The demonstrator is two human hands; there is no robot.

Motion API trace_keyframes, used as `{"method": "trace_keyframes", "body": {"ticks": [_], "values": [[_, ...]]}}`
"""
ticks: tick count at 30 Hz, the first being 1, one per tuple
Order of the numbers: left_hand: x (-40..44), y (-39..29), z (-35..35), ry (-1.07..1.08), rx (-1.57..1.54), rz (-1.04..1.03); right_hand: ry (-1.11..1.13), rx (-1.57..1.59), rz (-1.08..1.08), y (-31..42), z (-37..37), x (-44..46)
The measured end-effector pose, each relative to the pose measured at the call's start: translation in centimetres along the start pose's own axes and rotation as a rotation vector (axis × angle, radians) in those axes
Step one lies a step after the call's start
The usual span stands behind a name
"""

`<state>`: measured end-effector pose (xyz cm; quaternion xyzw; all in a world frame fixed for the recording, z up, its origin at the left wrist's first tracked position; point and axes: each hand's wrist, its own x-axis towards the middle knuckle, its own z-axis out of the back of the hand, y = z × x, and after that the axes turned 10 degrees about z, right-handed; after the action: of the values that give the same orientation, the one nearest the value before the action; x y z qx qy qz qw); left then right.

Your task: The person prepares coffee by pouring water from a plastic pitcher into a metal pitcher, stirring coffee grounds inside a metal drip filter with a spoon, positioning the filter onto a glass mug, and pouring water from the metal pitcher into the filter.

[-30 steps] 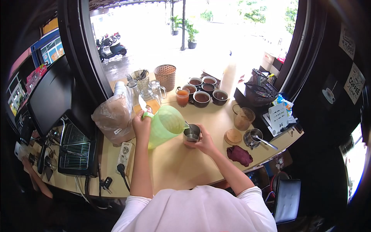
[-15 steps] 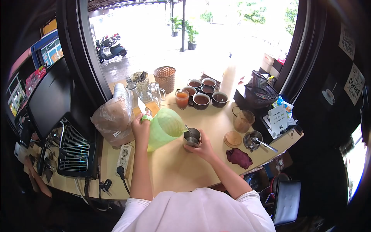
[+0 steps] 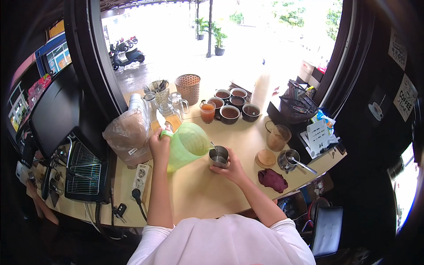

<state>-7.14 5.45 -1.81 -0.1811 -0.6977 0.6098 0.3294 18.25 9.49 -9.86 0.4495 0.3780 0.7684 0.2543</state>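
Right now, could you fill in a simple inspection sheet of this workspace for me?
Surface: pale table, with things along its back and both sides.
Things in use: green pitcher, tilted, spout at the rim of a metal cup; whether liquid is flowing is hard to tell.
Clutter: six cups of brown drink, an orange drink, a maroon cloth, a plastic bag.
Fingers: left fingers grip the pitcher's handle; right fingers hold the metal cup.
Cables: black plug in a power strip; more cables at the left front edge.
Surroundings: another person's arm far left; scooter outside; dark chair at right.
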Motion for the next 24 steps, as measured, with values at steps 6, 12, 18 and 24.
{"method": "trace_keyframes", "body": {"ticks": [6,12,18,24], "values": [[-0.2,-0.4,0.1,-0.008,0.032,-0.025,-0.001,0.01,-0.024,0.1,0.1,0.0],[-0.6,-0.9,0.1,0.002,0.032,-0.016,0.012,-0.03,-0.013,-0.1,0.3,0.0],[-0.3,-0.6,0.2,0.01,0.052,-0.004,0.027,-0.089,0.001,0.1,0.5,-0.1],[-0.3,-0.6,0.2,0.004,0.038,-0.009,0.022,-0.101,0.003,0.3,0.5,-0.1]]}}
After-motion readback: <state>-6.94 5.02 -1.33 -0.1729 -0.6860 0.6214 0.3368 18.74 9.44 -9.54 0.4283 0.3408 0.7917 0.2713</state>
